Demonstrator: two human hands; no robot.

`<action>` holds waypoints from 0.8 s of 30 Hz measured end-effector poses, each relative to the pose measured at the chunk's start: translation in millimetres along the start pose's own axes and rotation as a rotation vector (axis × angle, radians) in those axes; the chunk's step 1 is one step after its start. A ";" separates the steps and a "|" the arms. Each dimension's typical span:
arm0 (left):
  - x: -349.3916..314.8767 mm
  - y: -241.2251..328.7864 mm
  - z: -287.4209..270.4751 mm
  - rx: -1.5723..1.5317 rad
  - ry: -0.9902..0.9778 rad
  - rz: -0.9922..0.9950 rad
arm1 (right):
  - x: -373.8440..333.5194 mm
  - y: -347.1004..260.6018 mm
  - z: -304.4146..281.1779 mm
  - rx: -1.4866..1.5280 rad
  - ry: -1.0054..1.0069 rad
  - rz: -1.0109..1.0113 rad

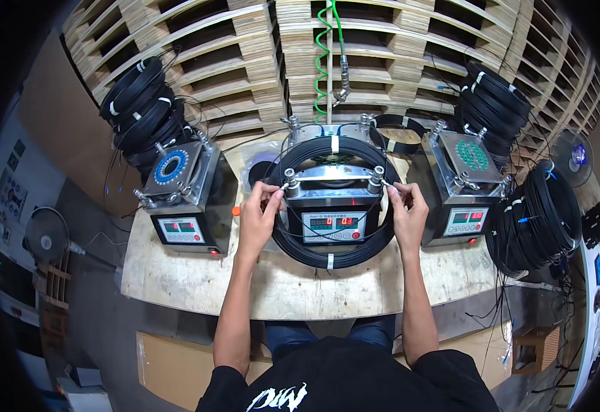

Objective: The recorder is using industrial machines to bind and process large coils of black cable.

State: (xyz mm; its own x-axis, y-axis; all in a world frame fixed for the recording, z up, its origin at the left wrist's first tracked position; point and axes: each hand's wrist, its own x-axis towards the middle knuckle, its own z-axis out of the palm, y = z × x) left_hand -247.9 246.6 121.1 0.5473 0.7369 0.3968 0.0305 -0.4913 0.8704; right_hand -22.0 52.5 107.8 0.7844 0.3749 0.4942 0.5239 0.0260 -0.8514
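A coil of black cable (pixel 333 261), bound with white tape, is looped around the front of the middle polishing-type machine (pixel 327 200), which has a red digital display. Beside that machine's left front metal post, my left hand (pixel 261 204) pinches a small pale cable end between thumb and fingers. My right hand (pixel 408 206) is closed the same way on another small cable end, at the right front post (pixel 377 177). Both cable ends are mostly covered by my fingertips. The machine's top is partly hidden behind the coil.
Similar machines stand at left (pixel 186 230) with a blue ring of tips and at right (pixel 456 226) with green tips. Stacks of black cable coils (pixel 142 113) rise behind and at right (pixel 537 220). A green air hose (pixel 341 41) hangs before wooden pallets (pixel 252 48).
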 end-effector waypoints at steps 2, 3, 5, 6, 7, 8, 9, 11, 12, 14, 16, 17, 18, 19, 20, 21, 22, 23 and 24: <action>0.5 -5.8 2.3 -0.013 -0.011 -0.010 | 2.1 2.4 -1.9 -0.004 0.004 -0.001; -0.3 -7.4 3.7 -0.054 -0.009 -0.026 | 1.8 2.1 -2.6 -0.007 -0.006 -0.009; -0.8 -9.2 4.1 -0.096 -0.009 -0.043 | 3.3 3.3 -3.3 -0.011 -0.014 -0.016; -0.7 -9.3 4.6 -0.120 -0.008 -0.049 | 6.3 4.1 -4.4 -0.047 -0.044 -0.012; -0.5 -9.0 5.4 -0.143 -0.006 -0.056 | 9.7 4.6 -5.2 -0.082 -0.073 -0.009; -0.3 -7.8 6.5 -0.153 -0.012 -0.053 | 13.4 4.0 -5.2 -0.148 -0.069 -0.029; -0.7 -9.2 6.8 -0.154 -0.011 -0.052 | 15.2 4.6 -4.2 -0.147 -0.069 -0.030; -0.6 -13.1 8.0 -0.171 -0.009 -0.043 | 17.8 6.4 -2.6 -0.278 -0.043 -0.026; -0.8 -13.0 6.6 -0.169 -0.006 -0.042 | 17.2 4.6 -2.1 -0.275 -0.045 -0.028; -1.4 -11.3 5.4 -0.200 -0.025 -0.057 | 14.1 -2.6 -6.1 -0.169 -0.012 0.063; -3.4 -11.6 3.0 -0.222 -0.015 -0.084 | 8.9 -4.8 -10.7 -0.094 0.038 0.102; -4.2 -11.7 1.1 -0.250 -0.014 -0.112 | 5.6 -3.7 -12.4 -0.038 0.035 0.081; -3.8 -9.3 0.3 -0.232 -0.018 -0.121 | 0.7 -11.7 -17.8 -0.060 -0.025 -0.014; -3.0 -8.9 0.3 -0.231 -0.018 -0.123 | -0.9 -17.2 -18.0 -0.132 -0.073 -0.117; -2.2 -8.7 0.4 -0.207 -0.038 -0.119 | 0.6 -14.0 -15.6 -0.125 -0.091 -0.149; -0.4 -7.7 1.9 -0.187 -0.063 -0.111 | 4.4 -8.7 -14.4 -0.122 -0.103 -0.183; 0.6 -8.9 1.5 -0.188 -0.066 -0.094 | 5.8 -2.4 -14.5 -0.125 -0.099 -0.182; 1.2 -10.1 2.1 -0.191 -0.071 -0.093 | 6.8 4.4 -15.1 -0.094 -0.099 -0.134; -0.3 -10.9 1.9 -0.200 -0.061 -0.096 | 8.4 6.1 -15.5 -0.057 -0.108 -0.087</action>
State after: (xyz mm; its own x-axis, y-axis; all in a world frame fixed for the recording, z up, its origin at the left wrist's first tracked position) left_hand -246.8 250.9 110.9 0.5996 0.7436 0.2959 -0.0784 -0.3134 0.9464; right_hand -7.0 41.4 109.4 0.6967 0.4710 0.5411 0.6088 0.0108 -0.7933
